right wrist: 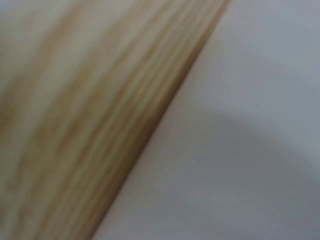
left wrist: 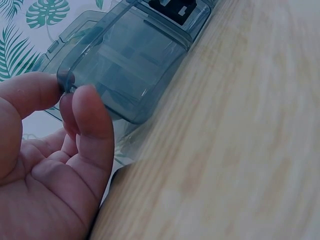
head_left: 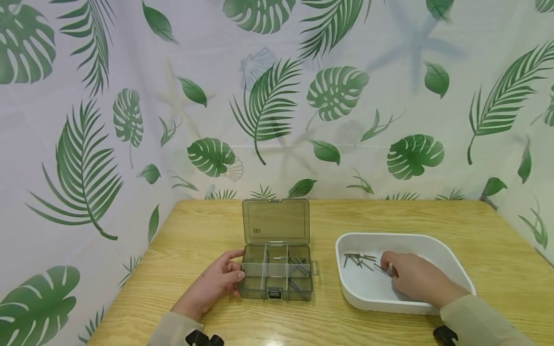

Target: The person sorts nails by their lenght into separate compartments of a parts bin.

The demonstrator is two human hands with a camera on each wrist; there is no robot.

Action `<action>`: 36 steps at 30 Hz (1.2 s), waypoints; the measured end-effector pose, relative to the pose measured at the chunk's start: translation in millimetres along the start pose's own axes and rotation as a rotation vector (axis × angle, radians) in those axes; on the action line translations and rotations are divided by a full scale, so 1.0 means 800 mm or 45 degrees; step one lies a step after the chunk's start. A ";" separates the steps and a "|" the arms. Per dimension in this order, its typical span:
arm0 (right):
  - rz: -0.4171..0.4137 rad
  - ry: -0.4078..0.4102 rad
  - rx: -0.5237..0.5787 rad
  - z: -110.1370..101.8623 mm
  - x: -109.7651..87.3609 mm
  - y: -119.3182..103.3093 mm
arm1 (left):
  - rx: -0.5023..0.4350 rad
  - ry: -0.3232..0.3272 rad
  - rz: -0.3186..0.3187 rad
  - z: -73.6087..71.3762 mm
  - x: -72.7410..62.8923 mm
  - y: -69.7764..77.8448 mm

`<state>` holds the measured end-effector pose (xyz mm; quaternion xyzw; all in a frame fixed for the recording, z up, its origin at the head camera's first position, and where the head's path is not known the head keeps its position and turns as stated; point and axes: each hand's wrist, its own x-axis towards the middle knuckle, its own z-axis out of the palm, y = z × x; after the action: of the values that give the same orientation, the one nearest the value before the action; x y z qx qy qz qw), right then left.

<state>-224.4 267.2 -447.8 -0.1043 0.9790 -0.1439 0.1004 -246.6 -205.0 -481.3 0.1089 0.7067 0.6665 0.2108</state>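
Left fingers [head_left: 235, 277] pinch the box [head_left: 253, 292]; right fingers [head_left: 388, 258], partly hidden, pinch a nail [head_left: 383, 270].

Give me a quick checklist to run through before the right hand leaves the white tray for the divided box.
1. Box lid raised: ok, it stands open behind the compartments.
2. Box steadied: ok, the left hand grips its left side.
3. Nail in the fingers: ok, the right hand appears to pinch one end.
4. That nail lifted off the floor of the white tray: cannot tell.
5. Right wrist view usable: not ok, it is blurred and shows no fingers or nail.
6. Box compartments visible from above: ok, nails show in both right-hand ones.
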 end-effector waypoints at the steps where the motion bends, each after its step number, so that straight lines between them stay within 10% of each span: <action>1: 0.007 0.002 0.011 0.000 -0.001 0.000 | 0.000 -0.001 0.000 0.000 0.000 0.000; 13: -0.118 0.160 0.013 -0.010 -0.012 -0.008 | 0.009 -0.010 0.016 0.002 0.002 0.001; 36: -0.411 0.342 0.127 -0.023 0.012 -0.130 | 0.008 0.000 0.003 0.000 0.000 -0.001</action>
<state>-219.8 172.5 -400.9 -0.2344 0.9458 -0.2191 -0.0501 -246.0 -204.9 -482.0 0.1103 0.7086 0.6646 0.2099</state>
